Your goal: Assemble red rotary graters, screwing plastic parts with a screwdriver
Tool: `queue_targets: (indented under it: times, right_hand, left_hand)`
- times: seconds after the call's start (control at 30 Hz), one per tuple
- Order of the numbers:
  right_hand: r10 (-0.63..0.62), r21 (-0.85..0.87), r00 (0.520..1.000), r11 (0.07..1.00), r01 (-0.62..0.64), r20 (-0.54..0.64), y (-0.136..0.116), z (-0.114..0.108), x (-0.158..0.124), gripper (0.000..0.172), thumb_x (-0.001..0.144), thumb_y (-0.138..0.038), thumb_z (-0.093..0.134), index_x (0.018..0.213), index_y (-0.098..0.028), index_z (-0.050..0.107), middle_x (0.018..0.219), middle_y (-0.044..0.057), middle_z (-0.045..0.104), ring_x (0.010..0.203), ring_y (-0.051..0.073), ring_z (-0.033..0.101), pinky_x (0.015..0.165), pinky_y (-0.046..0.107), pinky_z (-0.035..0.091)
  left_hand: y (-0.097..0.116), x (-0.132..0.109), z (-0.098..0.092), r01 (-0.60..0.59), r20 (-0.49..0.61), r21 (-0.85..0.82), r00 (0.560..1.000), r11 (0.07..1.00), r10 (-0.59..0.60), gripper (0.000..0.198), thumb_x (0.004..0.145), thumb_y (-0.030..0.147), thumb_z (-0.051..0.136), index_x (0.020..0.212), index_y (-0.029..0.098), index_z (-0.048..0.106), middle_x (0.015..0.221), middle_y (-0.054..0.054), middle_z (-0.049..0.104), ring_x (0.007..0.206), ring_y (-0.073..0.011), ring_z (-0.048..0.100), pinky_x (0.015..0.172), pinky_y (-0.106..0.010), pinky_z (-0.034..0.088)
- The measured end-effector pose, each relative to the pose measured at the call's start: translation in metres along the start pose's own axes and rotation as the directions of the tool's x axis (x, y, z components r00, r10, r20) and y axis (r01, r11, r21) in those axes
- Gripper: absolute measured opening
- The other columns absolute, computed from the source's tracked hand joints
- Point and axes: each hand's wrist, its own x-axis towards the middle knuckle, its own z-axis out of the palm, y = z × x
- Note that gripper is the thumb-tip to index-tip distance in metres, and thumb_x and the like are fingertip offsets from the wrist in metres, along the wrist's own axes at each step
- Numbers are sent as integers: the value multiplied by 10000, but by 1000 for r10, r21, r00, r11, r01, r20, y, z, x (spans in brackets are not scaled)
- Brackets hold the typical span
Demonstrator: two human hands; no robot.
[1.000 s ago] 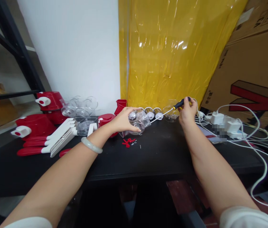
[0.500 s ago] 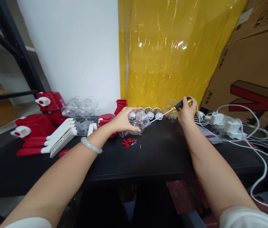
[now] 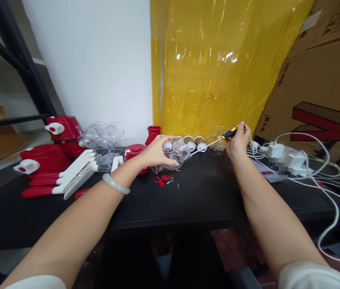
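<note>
My left hand [image 3: 157,151] is closed over a clear plastic part [image 3: 176,154] and holds it down on the black table [image 3: 206,192]. My right hand [image 3: 238,141] grips the black and yellow handle of a screwdriver [image 3: 214,140]. The metal shaft slants down to the left, and its tip reaches the clear part. Small red bits and tiny screws [image 3: 163,180] lie on the table just in front of the part. A pale bangle [image 3: 116,184] sits on my left wrist.
Red and white plastic housings [image 3: 46,164] and clear bowls [image 3: 100,136] are piled at the left. Small metal-capped cylinders [image 3: 195,142] stand along the yellow sheet [image 3: 218,64]. White chargers and cables [image 3: 290,160] spread at the right, before a cardboard box [image 3: 323,92].
My right hand has shifted a little on the screwdriver handle, which has tilted slightly. The left hand and the clear part have stayed put.
</note>
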Motion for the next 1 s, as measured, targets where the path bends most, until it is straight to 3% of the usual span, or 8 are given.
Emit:
queue_targets:
  times: [0.1, 0.2, 0.33, 0.5, 0.73, 1.0]
  right_hand:
    - [-53, -22, 999, 998, 53, 11, 1, -1, 0, 388, 687, -441, 699, 971, -266, 502, 865, -60, 543, 716, 82, 578, 549, 195, 472]
    - [-30, 13, 999, 999, 30, -11, 3, -2, 4, 351, 688, -353, 684, 968, -254, 497, 814, -63, 552, 704, 89, 591, 566, 206, 475]
    - [94, 56, 995, 994, -96, 47, 4, -4, 8, 231, 777, -424, 530, 896, -252, 433, 740, -52, 605, 651, 123, 625, 565, 254, 498]
    - [106, 48, 994, 993, -107, 27, 5, -3, 7, 308, 817, -553, 447, 922, -267, 409, 792, -45, 618, 647, 128, 634, 539, 261, 504]
    - [-45, -58, 999, 997, 47, 26, 7, -2, 3, 439, 670, -404, 710, 1025, -253, 502, 843, -53, 560, 652, 80, 578, 534, 207, 476]
    - [101, 35, 992, 994, -103, 71, 3, 0, 5, 247, 836, -402, 447, 1052, -290, 405, 783, -52, 622, 653, 122, 652, 536, 237, 491]
  left_hand:
    - [0, 0, 0, 6, -2, -2, 1000, 1000, -6, 851, 528, 427, 820, 1308, 308, 501, 1332, -55, 516, 1256, -306, 446, 1090, -508, 373]
    - [-1, 0, 0, 4, -1, -5, 1000, 1000, -4, 857, 528, 439, 819, 1312, 307, 499, 1337, -57, 506, 1258, -300, 444, 1095, -501, 372]
    - [-2, 0, 0, 7, 4, 3, 1000, 1000, -7, 861, 524, 434, 822, 1312, 318, 497, 1319, -53, 503, 1251, -296, 451, 1101, -502, 363]
    - [0, 0, 0, 6, 10, 4, 1000, 1000, -6, 865, 524, 445, 824, 1311, 311, 493, 1327, -52, 502, 1264, -291, 446, 1105, -478, 363]
    - [2, 0, -1, 19, 14, -3, 1000, 1000, -19, 868, 510, 435, 829, 1302, 299, 501, 1322, -69, 496, 1264, -299, 448, 1104, -499, 355]
    - [1, 0, 0, 14, 14, 1, 1000, 1000, -14, 876, 509, 453, 832, 1304, 296, 501, 1331, -66, 491, 1267, -289, 443, 1110, -481, 354]
